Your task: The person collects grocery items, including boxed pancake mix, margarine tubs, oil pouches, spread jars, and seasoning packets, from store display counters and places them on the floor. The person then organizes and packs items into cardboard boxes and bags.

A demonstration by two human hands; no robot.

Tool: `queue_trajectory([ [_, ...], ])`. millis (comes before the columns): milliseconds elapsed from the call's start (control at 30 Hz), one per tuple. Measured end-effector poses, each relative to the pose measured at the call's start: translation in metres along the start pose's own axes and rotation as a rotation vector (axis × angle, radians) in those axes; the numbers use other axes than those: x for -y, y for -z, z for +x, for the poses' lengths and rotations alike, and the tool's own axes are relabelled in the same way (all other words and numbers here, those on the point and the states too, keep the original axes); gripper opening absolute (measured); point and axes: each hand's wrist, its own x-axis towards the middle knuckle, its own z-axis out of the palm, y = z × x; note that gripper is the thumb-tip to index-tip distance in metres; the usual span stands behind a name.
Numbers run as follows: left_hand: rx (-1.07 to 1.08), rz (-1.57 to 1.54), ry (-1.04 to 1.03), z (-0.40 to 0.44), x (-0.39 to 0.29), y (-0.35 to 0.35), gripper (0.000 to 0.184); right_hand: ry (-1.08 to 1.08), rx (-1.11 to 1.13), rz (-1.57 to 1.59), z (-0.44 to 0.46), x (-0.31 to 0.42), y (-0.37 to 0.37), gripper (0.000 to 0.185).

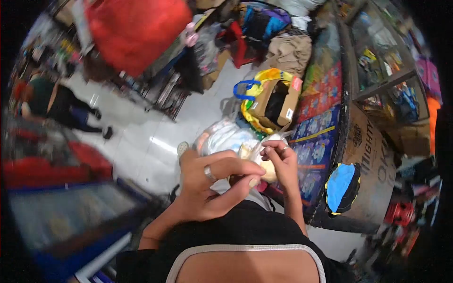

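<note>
Close to the camera, my left hand (214, 184) has a ring and its thumb and index fingertips nearly meet; whatever may lie between them is too small to make out. My right hand (281, 162), also ringed, pinches the top of a clear plastic bag (257, 150). Pale yellowish contents (269, 170) show through the bag below the fingers. Part of the bag is hidden behind my left hand. Just beyond it lies a white and bluish plastic bundle (226, 137).
A yellow bag (271, 74) with blue handles holds an open cardboard box (289, 106). Glass display cases (325, 127) stand at the right. Another person (59, 101) is at the far left on the tiled floor (155, 146). A red item (137, 30) hangs at the top.
</note>
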Motion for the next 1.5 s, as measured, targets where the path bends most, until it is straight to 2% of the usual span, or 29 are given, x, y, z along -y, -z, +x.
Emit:
queue_trajectory([
  [167,0.220,-0.092,-0.160,0.109,0.086,0.069,0.017,0.197,-0.276,0.028,0.074,0.050,-0.037,0.012],
  [267,0.333,-0.139,-0.044,0.172,0.142,0.129,0.008,0.212,-0.469,0.112,0.129,0.062,-0.088,0.013],
  [333,0.230,-0.131,0.217,0.193,0.161,0.176,0.010,0.152,-0.451,0.091,0.161,0.069,-0.126,0.015],
  [400,0.121,-0.292,0.378,0.204,0.182,0.208,0.009,0.139,-0.281,0.003,0.191,0.078,-0.156,0.016],
  [500,0.189,-0.196,0.348,0.217,0.184,0.222,0.008,0.183,-0.300,0.029,0.225,0.085,-0.186,0.017],
  [567,0.285,-0.285,0.331,0.225,0.176,0.220,0.007,0.209,-0.340,0.071,0.234,0.098,-0.192,0.016],
  [700,0.458,-0.430,0.274,0.244,0.160,0.210,0.008,0.218,-0.596,0.119,0.232,0.101,-0.185,0.017],
  [800,0.392,-0.405,0.299,0.249,0.155,0.201,0.008,0.279,-0.873,-0.446,0.214,0.110,-0.178,0.019],
  [933,0.373,-0.441,0.221,0.244,0.141,0.191,0.008,0.375,-1.001,-0.466,0.190,0.115,-0.170,0.019],
  [1033,0.377,-0.519,0.196,0.227,0.110,0.178,0.009,0.385,-0.967,-0.526,0.174,0.112,-0.172,0.017],
  [1133,0.507,-0.511,0.148,0.208,0.081,0.164,0.010,0.476,-0.916,-0.623,0.157,0.112,-0.172,0.015],
  [1267,0.563,-0.588,0.179,0.194,0.079,0.132,0.009,0.425,-0.869,-0.626,0.131,0.102,-0.153,0.013],
  [1400,0.625,-0.604,0.220,0.202,0.078,0.096,0.010,0.337,-0.985,-0.624,0.101,0.091,-0.125,0.016],
  [1500,0.755,-0.690,0.229,0.218,0.080,0.059,0.010,0.218,-1.093,-0.621,0.083,0.088,-0.101,0.017],
])
